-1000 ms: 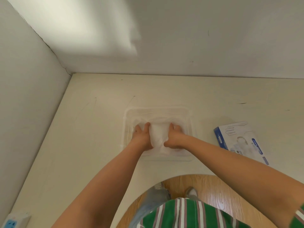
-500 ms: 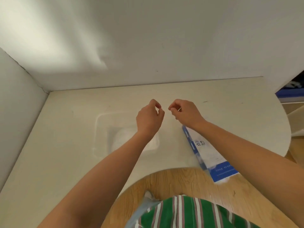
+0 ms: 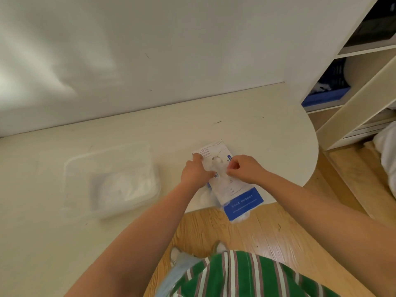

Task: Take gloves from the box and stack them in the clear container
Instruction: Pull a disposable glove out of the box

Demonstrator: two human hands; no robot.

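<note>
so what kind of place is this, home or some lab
Probably a room in a home: a cream round-ended table against a plain white wall, a wood-look floor, and an open shelf unit holding a blue basket.

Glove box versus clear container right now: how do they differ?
The glove box is white and blue; the clear container is see-through. The glove box overhangs the table's edge; the clear container sits fully on it. Left hand and right hand are at the glove box; the clear container is untouched. Both hold white gloves.
</note>
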